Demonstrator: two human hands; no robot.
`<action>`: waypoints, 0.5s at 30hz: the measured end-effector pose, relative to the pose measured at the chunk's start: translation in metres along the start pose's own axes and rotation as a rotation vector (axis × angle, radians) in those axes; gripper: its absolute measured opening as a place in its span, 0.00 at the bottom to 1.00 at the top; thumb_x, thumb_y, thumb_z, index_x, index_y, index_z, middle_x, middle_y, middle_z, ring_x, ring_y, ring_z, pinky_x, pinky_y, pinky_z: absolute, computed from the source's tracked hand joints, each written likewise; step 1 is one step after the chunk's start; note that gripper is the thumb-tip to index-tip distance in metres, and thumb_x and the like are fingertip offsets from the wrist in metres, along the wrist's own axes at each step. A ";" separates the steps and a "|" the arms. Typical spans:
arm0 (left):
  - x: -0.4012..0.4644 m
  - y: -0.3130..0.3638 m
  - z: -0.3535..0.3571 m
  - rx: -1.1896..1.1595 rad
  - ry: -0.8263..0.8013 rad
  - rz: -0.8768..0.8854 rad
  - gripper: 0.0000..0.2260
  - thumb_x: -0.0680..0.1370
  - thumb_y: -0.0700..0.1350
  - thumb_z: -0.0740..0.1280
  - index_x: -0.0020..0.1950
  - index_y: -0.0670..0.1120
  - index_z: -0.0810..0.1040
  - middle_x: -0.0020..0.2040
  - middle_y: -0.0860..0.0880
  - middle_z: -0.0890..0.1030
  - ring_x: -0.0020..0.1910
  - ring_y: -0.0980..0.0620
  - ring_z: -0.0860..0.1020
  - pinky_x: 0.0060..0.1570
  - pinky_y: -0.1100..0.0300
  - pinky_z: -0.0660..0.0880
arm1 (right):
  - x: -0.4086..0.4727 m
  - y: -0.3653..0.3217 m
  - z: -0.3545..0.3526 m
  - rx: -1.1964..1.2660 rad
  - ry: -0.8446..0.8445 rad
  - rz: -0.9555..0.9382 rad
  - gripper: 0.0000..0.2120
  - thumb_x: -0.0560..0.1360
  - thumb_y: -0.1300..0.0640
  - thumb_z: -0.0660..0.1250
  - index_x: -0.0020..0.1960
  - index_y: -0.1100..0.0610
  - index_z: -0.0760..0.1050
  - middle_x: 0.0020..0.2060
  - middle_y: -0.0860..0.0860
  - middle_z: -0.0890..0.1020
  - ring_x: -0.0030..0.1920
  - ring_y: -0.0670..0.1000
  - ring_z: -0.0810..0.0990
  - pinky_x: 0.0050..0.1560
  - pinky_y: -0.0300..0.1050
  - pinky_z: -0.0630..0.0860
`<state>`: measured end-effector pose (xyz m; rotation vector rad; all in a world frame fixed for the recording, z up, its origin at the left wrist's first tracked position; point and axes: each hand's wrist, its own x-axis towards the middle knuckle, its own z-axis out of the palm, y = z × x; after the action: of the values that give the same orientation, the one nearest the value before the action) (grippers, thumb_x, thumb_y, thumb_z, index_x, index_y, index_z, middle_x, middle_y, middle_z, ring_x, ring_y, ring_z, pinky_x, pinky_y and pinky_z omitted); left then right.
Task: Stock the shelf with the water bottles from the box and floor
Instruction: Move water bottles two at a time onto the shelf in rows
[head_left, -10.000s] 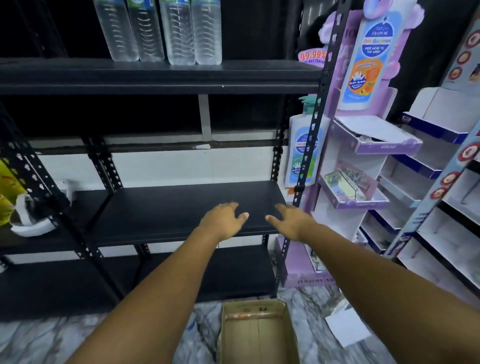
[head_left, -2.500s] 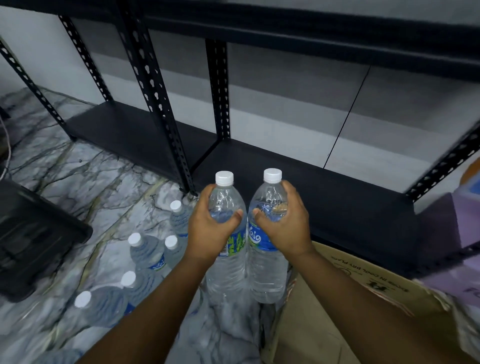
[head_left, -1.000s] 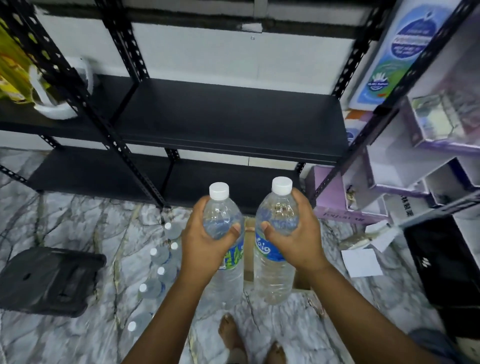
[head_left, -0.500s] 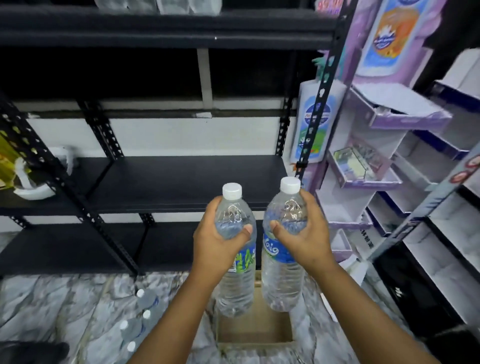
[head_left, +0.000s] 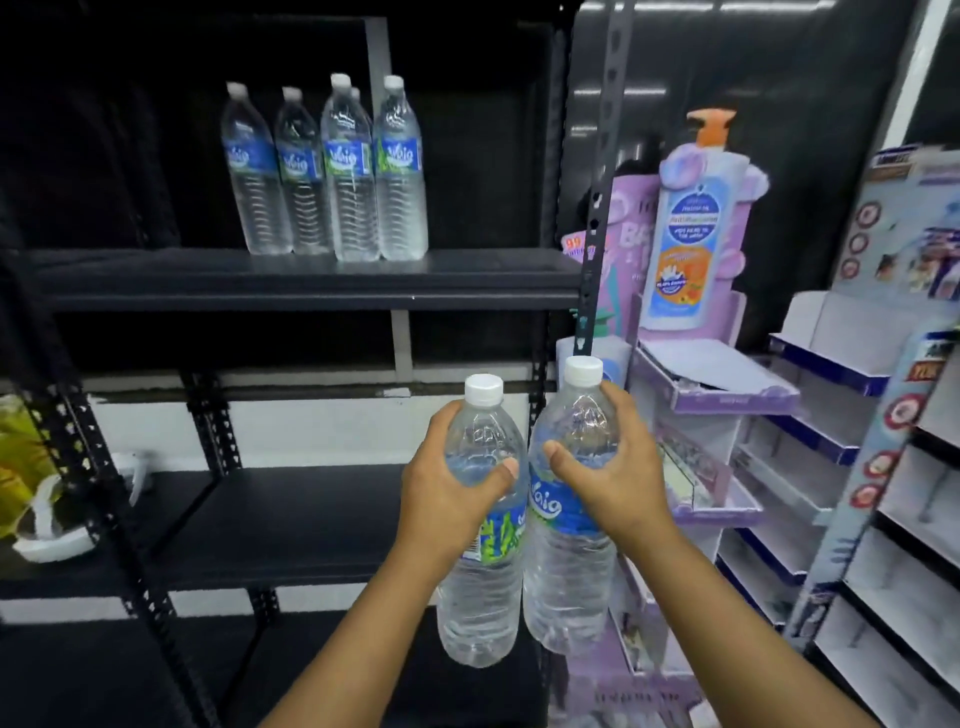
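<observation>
Two clear plastic water bottles with white caps are in my hands, and I hold them upright and side by side in front of the black metal shelf unit (head_left: 311, 291). My left hand (head_left: 447, 499) is wrapped around the upper part of the left bottle (head_left: 480, 571), with the thumb pressed on its front just above the blue and green label. My right hand (head_left: 608, 478) is clamped in the same way on the right bottle (head_left: 569, 571), which stands a little higher, and its blue label faces me. Both bottles touch each other along their sides, in the air, level with the empty middle shelf board (head_left: 291, 519). On the upper shelf board (head_left: 467, 275) a group of five similar water bottles (head_left: 332, 171) stands upright, close together, near the middle of the board. To the right of the shelf post is a purple cardboard display stand (head_left: 717, 389) with a big picture of a white pump bottle (head_left: 685, 228) on it. At the left edge, on the neighbouring shelf, I see a yellow package (head_left: 21, 467), partly out of view.
</observation>
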<state>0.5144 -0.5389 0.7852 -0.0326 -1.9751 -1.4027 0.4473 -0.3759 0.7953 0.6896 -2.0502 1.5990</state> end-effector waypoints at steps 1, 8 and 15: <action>0.004 0.006 0.001 -0.002 0.007 0.013 0.28 0.70 0.42 0.76 0.56 0.71 0.68 0.51 0.61 0.80 0.49 0.63 0.80 0.47 0.65 0.77 | 0.005 -0.006 -0.003 -0.005 0.009 -0.018 0.38 0.63 0.47 0.73 0.70 0.52 0.66 0.62 0.47 0.75 0.62 0.47 0.74 0.63 0.38 0.69; 0.038 0.048 0.001 -0.037 0.036 0.103 0.27 0.70 0.40 0.76 0.56 0.66 0.69 0.50 0.61 0.80 0.47 0.64 0.80 0.48 0.66 0.77 | 0.039 -0.043 -0.021 0.006 0.052 -0.086 0.39 0.62 0.46 0.72 0.71 0.51 0.66 0.61 0.45 0.74 0.61 0.45 0.74 0.62 0.39 0.69; 0.098 0.089 -0.008 -0.085 0.058 0.195 0.24 0.71 0.40 0.75 0.59 0.59 0.69 0.49 0.60 0.79 0.46 0.67 0.79 0.45 0.72 0.74 | 0.095 -0.076 -0.025 0.010 0.072 -0.167 0.34 0.67 0.50 0.77 0.70 0.51 0.67 0.58 0.45 0.77 0.56 0.42 0.76 0.55 0.31 0.68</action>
<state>0.4804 -0.5450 0.9131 -0.2151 -1.8119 -1.3439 0.4230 -0.3778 0.9174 0.7741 -1.8821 1.5183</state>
